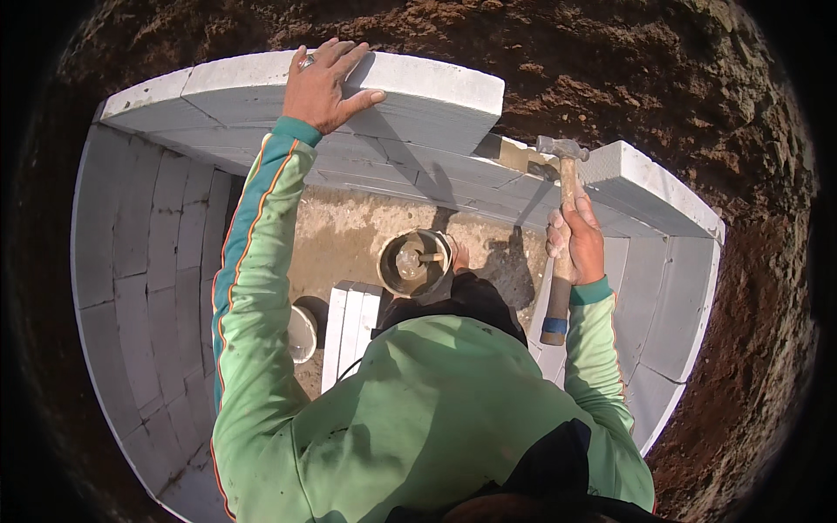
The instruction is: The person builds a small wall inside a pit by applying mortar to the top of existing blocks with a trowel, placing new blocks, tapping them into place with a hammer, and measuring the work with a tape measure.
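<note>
My left hand [324, 91] lies with spread fingers on the top edge of a white block [427, 83] in the far wall. A ring shows on one finger. In my right hand [582, 237] is a hammer [568, 179], gripped round its wooden handle with the metal head up and a blue band near the lower end. The hammer head is beside a gap in the top course, between the white block and another block [636, 179] to the right. Mortar-coloured material [513, 157] shows in that gap.
White block walls [139, 227] surround me, with dark soil [610, 61] beyond them. On the floor stand a bucket [389, 270] with a tool inside, a pale round container [302, 335] and several loose blocks [352, 322]. My bare foot [459, 253] is beside the bucket.
</note>
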